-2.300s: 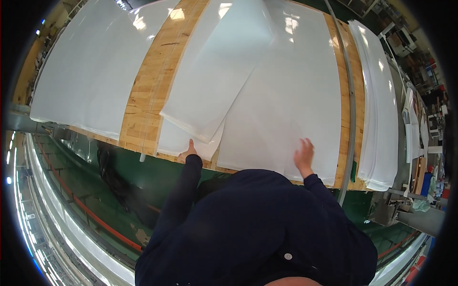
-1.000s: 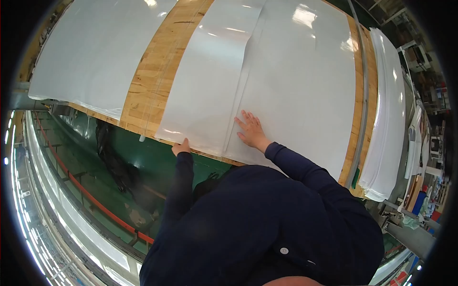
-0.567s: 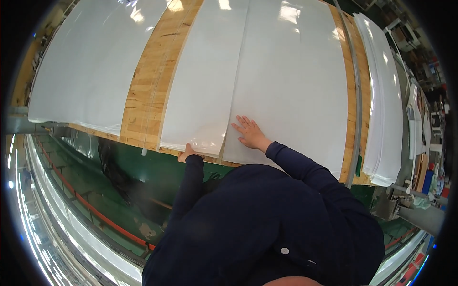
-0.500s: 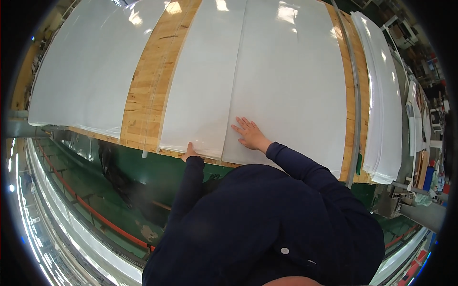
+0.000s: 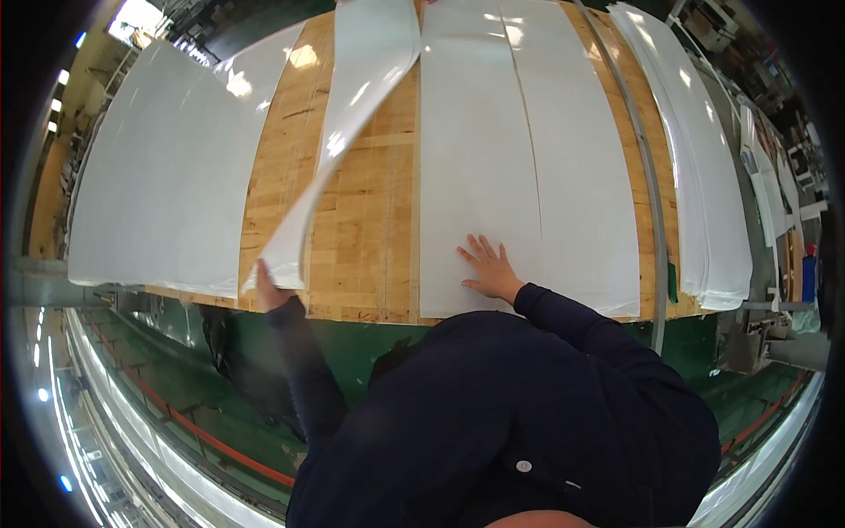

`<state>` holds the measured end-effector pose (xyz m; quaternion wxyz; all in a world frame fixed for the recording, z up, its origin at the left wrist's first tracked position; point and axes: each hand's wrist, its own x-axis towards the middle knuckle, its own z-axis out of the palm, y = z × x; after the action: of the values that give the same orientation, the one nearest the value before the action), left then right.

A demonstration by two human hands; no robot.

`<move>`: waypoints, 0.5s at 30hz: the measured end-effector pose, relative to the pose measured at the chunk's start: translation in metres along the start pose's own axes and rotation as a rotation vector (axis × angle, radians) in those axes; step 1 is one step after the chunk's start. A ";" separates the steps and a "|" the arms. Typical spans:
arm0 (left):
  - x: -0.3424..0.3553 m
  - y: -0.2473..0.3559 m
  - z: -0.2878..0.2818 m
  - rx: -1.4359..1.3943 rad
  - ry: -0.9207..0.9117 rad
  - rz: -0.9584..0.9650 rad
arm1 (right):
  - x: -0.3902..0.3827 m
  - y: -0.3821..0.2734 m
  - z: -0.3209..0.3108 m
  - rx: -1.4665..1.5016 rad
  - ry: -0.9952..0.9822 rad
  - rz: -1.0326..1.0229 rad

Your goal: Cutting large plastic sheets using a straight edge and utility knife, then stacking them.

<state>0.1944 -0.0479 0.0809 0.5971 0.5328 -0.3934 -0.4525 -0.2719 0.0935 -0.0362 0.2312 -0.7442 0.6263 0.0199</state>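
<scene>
My left hand [image 5: 271,289] is closed on the near end of a glossy white plastic strip [image 5: 374,44]. The strip is lifted and twisted, running away from me to the far edge of the wooden table [image 5: 359,229]. My right hand [image 5: 491,269] lies with fingers spread on a wide white sheet [image 5: 471,150], close to its near edge. A thin lengthwise line divides this sheet over its far part. At the far edge, bits of another person's hands show beside the strip, mostly cut off by the frame.
White sheets [image 5: 158,176] cover the table's left end. On the right, a long grey metal bar [image 5: 641,132] crosses the table, with a small green object [image 5: 672,283] beside it. Beyond stands a stack of white sheets [image 5: 715,202].
My left hand has moved left with the strip's near end, baring wood between strip and wide sheet. My right hand stays spread on the sheet. The view has shifted somewhat.
</scene>
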 end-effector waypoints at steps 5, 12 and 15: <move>0.038 0.047 -0.022 0.281 0.016 0.244 | -0.003 0.002 -0.002 0.028 0.039 -0.016; 0.058 0.059 -0.031 -0.524 0.289 -0.015 | -0.003 0.044 -0.018 0.012 0.016 0.077; 0.045 0.047 -0.037 -0.501 0.317 -0.098 | -0.005 0.067 -0.025 0.019 0.047 0.091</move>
<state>0.2480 -0.0797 0.1224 0.7413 0.4515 -0.1452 -0.4749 -0.3424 0.0812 -0.0339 0.2226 -0.7130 0.6648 0.0070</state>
